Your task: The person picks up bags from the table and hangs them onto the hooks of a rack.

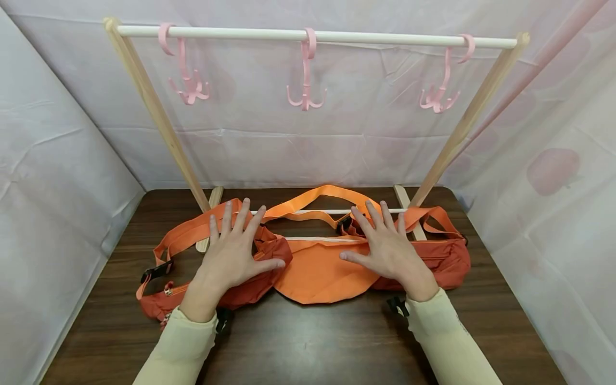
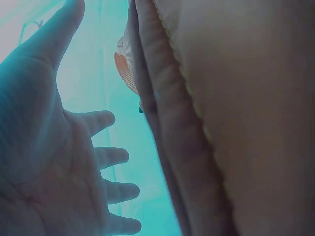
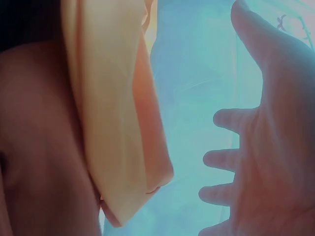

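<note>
hovering over bags [image 1: 322,275]: l grip [image 1: 230,255] & r grip [image 1: 391,250].

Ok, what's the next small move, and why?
Probably lower the right hand and pinch the orange middle bag: the hand is spread, with its thumb over that bag's right side, and the pink middle hook above holds nothing.

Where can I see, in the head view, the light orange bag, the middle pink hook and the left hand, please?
Light orange bag [image 1: 321,274]: head view, on its broad face.
Middle pink hook [image 1: 306,70]: head view, on its stem.
Left hand [image 1: 233,260]: head view, on the back of the hand.
</note>
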Demonstrator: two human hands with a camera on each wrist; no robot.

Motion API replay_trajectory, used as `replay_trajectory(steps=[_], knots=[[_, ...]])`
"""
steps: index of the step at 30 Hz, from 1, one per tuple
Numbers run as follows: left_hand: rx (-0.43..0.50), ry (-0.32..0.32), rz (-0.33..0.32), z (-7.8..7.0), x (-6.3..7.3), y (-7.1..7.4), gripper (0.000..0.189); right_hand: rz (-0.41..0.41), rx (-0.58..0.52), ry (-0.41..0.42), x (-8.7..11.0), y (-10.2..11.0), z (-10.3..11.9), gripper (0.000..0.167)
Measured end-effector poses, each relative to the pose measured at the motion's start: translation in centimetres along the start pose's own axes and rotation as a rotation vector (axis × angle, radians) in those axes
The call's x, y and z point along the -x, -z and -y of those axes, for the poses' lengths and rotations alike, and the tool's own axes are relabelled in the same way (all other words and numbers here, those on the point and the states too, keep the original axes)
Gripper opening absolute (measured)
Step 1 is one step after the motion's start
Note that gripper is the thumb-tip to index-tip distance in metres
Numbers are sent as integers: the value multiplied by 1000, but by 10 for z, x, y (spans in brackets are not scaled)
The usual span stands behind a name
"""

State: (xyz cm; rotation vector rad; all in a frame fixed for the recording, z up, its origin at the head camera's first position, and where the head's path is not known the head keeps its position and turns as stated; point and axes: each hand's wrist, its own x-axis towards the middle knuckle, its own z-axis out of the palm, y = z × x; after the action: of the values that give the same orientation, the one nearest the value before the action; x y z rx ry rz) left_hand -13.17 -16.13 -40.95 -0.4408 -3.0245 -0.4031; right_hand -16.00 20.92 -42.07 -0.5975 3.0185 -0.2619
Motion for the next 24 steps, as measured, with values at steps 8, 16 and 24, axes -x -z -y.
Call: replay_trajectory(steps=[8,16,24], knots=[[8,11,10,-1,0,2,124,-17,-2,10,-1,4,4,116],[3,16,19,3,0,5,123,-35,13,33,-4,13,10,114],[12,31,10,6,2,8,120,-39,16,59,-8,18,20,112]])
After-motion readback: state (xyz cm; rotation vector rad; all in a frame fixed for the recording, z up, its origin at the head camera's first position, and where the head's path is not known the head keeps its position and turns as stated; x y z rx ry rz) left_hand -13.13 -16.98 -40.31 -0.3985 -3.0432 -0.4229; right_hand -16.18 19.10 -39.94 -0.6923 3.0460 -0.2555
